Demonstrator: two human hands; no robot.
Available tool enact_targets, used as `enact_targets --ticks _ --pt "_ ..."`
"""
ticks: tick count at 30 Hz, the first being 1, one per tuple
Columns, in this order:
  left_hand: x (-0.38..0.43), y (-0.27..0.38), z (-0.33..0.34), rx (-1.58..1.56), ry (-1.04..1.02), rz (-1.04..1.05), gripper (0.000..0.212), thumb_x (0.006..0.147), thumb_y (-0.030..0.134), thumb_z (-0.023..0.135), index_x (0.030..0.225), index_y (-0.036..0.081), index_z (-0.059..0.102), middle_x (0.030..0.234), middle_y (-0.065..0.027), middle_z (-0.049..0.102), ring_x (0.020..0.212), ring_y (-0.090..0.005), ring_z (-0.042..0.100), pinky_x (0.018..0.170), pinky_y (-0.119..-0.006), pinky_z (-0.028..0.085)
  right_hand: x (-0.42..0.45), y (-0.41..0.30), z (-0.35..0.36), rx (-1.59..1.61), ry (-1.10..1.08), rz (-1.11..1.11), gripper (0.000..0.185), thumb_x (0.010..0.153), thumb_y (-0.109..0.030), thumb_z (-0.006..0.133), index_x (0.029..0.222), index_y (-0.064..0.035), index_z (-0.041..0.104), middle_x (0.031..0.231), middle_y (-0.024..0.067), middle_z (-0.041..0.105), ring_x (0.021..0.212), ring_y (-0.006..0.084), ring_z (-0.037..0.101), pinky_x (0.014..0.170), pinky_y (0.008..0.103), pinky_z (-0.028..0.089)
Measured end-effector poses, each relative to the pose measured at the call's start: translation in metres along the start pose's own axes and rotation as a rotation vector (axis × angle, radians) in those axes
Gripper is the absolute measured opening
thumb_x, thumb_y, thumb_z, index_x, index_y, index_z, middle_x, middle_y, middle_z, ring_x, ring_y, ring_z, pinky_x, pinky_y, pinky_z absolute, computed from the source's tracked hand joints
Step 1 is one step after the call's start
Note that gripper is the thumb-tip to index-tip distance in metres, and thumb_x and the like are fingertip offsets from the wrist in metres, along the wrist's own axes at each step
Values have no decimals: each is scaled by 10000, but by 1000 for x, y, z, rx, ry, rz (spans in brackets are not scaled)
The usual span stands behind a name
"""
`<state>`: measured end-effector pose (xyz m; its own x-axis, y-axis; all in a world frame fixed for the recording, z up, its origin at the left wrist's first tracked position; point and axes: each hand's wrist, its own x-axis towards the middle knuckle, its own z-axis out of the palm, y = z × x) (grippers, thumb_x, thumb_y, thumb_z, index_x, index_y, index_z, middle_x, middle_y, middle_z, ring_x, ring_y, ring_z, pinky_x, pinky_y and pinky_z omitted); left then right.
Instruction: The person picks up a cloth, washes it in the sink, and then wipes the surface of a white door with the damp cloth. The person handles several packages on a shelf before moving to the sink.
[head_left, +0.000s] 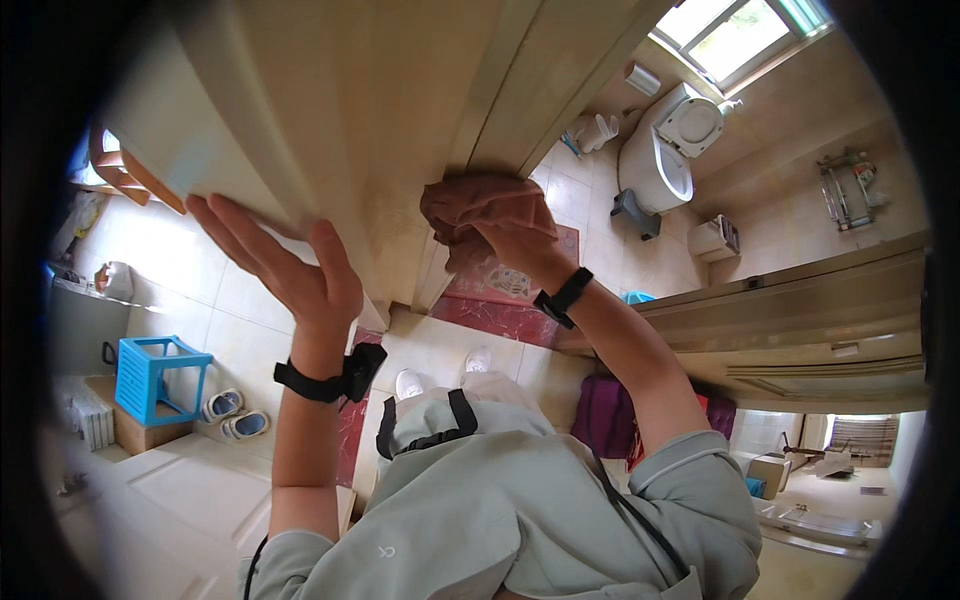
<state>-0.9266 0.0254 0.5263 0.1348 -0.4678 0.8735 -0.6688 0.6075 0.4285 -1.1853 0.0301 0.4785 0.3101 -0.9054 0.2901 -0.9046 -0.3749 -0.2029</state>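
My right hand (529, 251) presses a folded brown cloth (487, 206) against the light wooden door frame (514, 97), near its edge by the bathroom opening. The cloth covers most of the fingers. My left hand (289, 270) is raised at the left with its fingers apart, holding nothing. Its fingertips are at the edge of the pale wall or frame panel (225, 127); whether they touch it I cannot tell. A black strap is round each wrist.
Beyond the doorway are a toilet (660, 169), a grey stool (636, 214) and a red mat (480, 281). An open door (810, 322) stands at the right, with a purple bag (606, 416) below it. At the left are a blue plastic stool (161, 379) and slippers (244, 424).
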Motion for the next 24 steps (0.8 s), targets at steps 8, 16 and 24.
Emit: enact_targets --ticks 8,16,24 --pt "-6 39 13 -175 102 22 722 927 387 380 1429 -26 65 1491 -218 66 1384 -348 92 1105 -471 107 75 -37 -82 -302 964 -236 667 630 -396 708 1205 -91 562 1204 145 511 1129 344 426 910 502 339" --pt "8 58 13 -239 146 174 661 901 310 360 1420 -23 122 1492 -183 128 1375 -317 158 1118 -438 127 1 8 54 1424 -413 -206 362 910 -157 456 1262 -163 541 1152 56 544 1008 199 530 776 370 445" --pt "-5 121 54 -98 64 255 642 886 267 399 1400 -41 169 1453 -241 215 1355 -346 216 1101 -423 176 -21 29 110 1212 -335 -391 255 858 -155 558 1101 -93 607 967 73 609 869 192 572 740 270 471"
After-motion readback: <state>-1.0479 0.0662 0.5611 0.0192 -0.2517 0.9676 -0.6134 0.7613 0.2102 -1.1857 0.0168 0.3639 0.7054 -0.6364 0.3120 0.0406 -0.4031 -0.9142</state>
